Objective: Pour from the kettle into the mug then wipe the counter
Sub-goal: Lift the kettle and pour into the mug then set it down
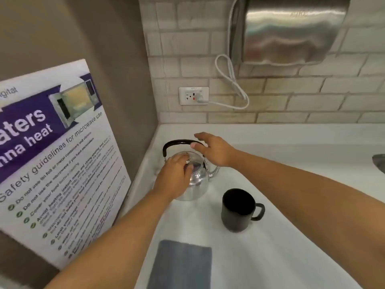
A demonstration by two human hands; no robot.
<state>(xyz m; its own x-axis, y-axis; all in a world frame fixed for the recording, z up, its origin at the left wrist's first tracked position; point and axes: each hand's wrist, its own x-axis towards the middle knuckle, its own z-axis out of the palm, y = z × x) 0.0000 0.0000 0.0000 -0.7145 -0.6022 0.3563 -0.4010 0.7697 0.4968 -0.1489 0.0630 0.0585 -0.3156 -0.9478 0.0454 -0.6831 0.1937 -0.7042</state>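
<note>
Left grip flat on kettle lid, right grip loose at handle, unclenched.

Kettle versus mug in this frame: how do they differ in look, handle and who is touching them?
The kettle is shiny metal; the mug is matte black. The kettle's black handle arches over its top, while the mug's handle loops out from its side. The left hand rests on the kettle's lid and the right hand is at its handle; the mug is untouched. Both stand upright on the white counter.
</note>
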